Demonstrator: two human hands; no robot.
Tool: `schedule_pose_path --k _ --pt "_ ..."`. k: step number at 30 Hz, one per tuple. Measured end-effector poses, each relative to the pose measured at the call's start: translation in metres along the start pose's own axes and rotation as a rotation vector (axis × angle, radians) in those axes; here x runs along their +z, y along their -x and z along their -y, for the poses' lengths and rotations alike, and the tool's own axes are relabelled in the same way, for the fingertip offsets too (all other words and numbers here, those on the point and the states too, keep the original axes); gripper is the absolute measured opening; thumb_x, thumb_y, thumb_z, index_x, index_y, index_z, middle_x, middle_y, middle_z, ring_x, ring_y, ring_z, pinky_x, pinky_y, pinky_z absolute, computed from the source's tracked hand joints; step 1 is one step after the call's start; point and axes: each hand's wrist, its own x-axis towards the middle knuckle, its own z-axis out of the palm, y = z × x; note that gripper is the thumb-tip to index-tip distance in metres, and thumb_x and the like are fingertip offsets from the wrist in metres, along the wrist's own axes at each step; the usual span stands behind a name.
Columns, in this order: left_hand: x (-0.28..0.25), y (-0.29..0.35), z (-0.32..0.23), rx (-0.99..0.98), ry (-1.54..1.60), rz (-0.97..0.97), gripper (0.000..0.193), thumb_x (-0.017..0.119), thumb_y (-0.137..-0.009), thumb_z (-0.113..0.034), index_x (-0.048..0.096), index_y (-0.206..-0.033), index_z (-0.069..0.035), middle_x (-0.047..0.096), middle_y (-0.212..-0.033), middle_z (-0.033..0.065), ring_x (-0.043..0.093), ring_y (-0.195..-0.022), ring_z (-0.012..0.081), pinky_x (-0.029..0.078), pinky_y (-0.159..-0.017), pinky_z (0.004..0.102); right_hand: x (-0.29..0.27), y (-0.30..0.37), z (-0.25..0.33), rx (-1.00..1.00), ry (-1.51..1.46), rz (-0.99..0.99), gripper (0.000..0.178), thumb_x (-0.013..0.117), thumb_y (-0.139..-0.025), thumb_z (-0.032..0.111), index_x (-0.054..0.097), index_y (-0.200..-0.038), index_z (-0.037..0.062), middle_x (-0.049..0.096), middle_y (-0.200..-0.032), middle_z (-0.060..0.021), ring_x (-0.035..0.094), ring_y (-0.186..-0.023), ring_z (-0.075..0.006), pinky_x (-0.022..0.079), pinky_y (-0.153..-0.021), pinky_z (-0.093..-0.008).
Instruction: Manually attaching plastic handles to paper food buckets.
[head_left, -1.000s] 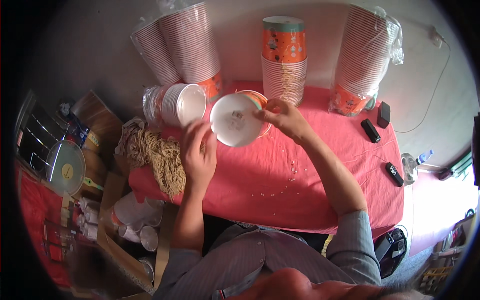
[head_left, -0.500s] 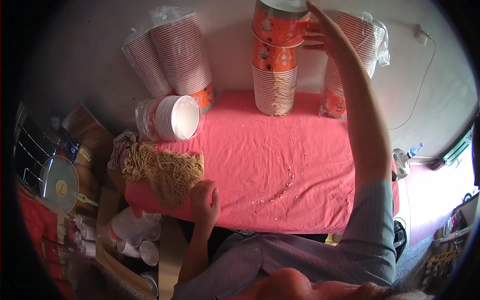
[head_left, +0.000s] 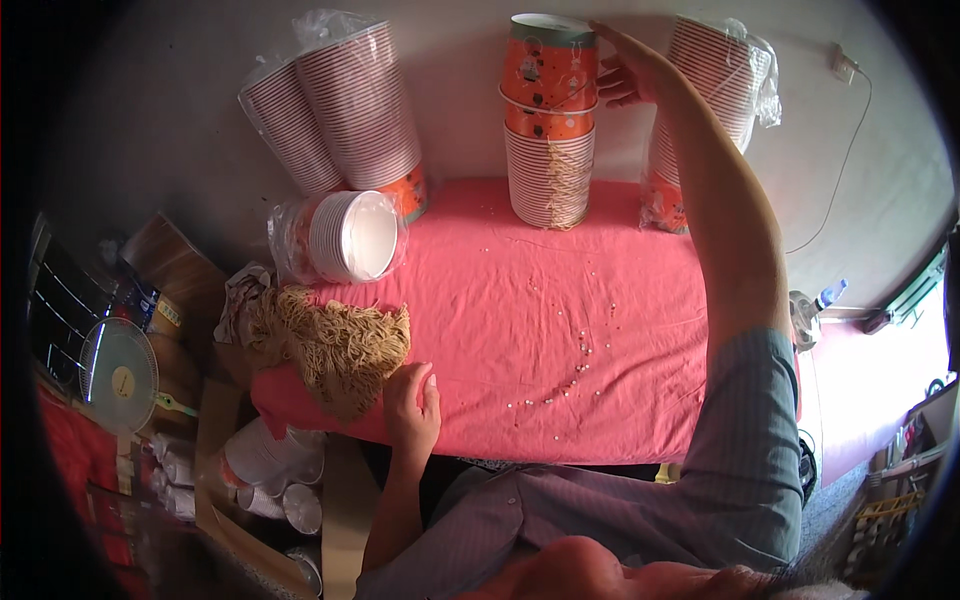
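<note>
My right hand (head_left: 632, 80) reaches far forward beside the upper orange paper tub (head_left: 548, 75) with a green rim. One fingertip is at that rim, and the other fingers are spread along the tub's right side. The tub sits on a tall stack of nested paper tubs (head_left: 535, 178), with tan string running down the stack's side. At the table's near edge, my left hand (head_left: 411, 408) rests beside a heap of tan strings (head_left: 350, 345). Its fingers are partly bent, the thumb stands apart, and nothing shows in it.
Tall wrapped tub stacks stand at back left (head_left: 360, 105) and back right (head_left: 708, 85). A short wrapped stack of white tubs (head_left: 368, 235) lies on its side. Small pale bits (head_left: 580, 368) dot the red tablecloth (head_left: 480, 330). A cardboard box (head_left: 345, 520) holds paper cups at lower left.
The top tub has come down and slightly left onto the stack. My right hand has loosened beside it. The left hand has barely moved.
</note>
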Motion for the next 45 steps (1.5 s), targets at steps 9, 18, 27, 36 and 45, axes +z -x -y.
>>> schedule_pose_path --k 9,18,27,36,45 --pt "0.001 -0.001 0.0 0.0 0.005 0.005 0.022 0.072 -0.098 -0.004 0.071 -0.12 -0.003 0.073 -0.11 0.0164 0.07 -0.105 0.0366 0.054 -0.096 0.0466 0.006 -0.007 -0.011 0.027 0.006 0.019 0.135 0.069 -0.074 0.096 0.045 -0.153 -0.0114 0.07 -0.122 -0.0252 0.076 -0.104 -0.036 0.062 -0.094 -0.0524" --pt "0.005 0.001 0.003 0.004 -0.009 0.008 0.021 0.072 -0.099 -0.005 0.071 -0.12 -0.004 0.073 -0.109 0.0151 0.07 -0.104 0.0359 0.054 -0.094 0.0462 0.013 -0.009 -0.03 0.008 -0.028 -0.013 0.133 0.073 -0.073 0.094 0.047 -0.146 -0.0139 0.07 -0.116 -0.0269 0.077 -0.097 -0.0371 0.065 -0.087 -0.0522" --pt "0.0 0.001 -0.001 -0.013 -0.032 0.03 0.021 0.073 -0.098 -0.006 0.071 -0.119 -0.005 0.074 -0.109 0.0138 0.07 -0.105 0.0359 0.053 -0.096 0.0467 0.025 -0.001 -0.031 0.042 -0.002 -0.031 0.138 0.071 -0.071 0.096 0.044 -0.151 -0.0135 0.068 -0.125 -0.0289 0.075 -0.105 -0.0413 0.061 -0.092 -0.06" --pt "0.0 0.007 0.007 0.021 -0.061 0.01 0.021 0.075 -0.098 -0.008 0.072 -0.118 -0.004 0.075 -0.109 0.0155 0.071 -0.104 0.0382 0.054 -0.097 0.0486 0.107 0.023 -0.036 -0.799 0.486 -0.77 0.042 0.075 -0.093 0.05 0.079 -0.107 0.0106 0.079 -0.098 -0.0236 0.079 -0.094 -0.04 0.063 -0.077 -0.0518" --pt "-0.041 -0.089 0.034 0.009 -0.026 -0.288 0.017 0.066 -0.106 -0.006 0.073 -0.12 0.0 0.076 -0.111 0.0184 0.074 -0.1 0.0375 0.059 -0.09 0.0431 0.379 0.103 -0.142 -0.704 0.336 0.144 0.022 0.066 -0.098 0.015 0.083 -0.111 0.0109 0.079 -0.106 -0.0196 0.078 -0.101 -0.039 0.062 -0.089 -0.0482"
